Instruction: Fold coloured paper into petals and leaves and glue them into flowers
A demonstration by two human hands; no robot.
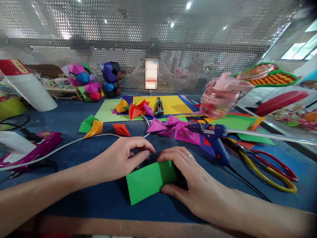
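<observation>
A green paper rectangle (148,181), looking folded, is tilted above the blue tabletop near its front edge. My right hand (185,175) grips its right end, with the thumb at the lower edge and the fingers over the upper edge. Just behind the paper's upper left edge is my left hand (126,157), its fingers bent and a small gap between thumb and index fingertip. Whether its lower fingers touch the paper is hidden. Beyond the hands lie a folded red-orange paper piece (121,129) and several folded magenta pieces (170,127).
To the right are a blue glue gun (216,142) with a clear stick and large red-and-yellow-handled scissors (269,168). A pink bottle (219,96) stands behind. A stapler (158,106) rests on paper sheets. White cable (69,142) runs from the purple power strip (47,145) side; stacked cups (32,89) stand left.
</observation>
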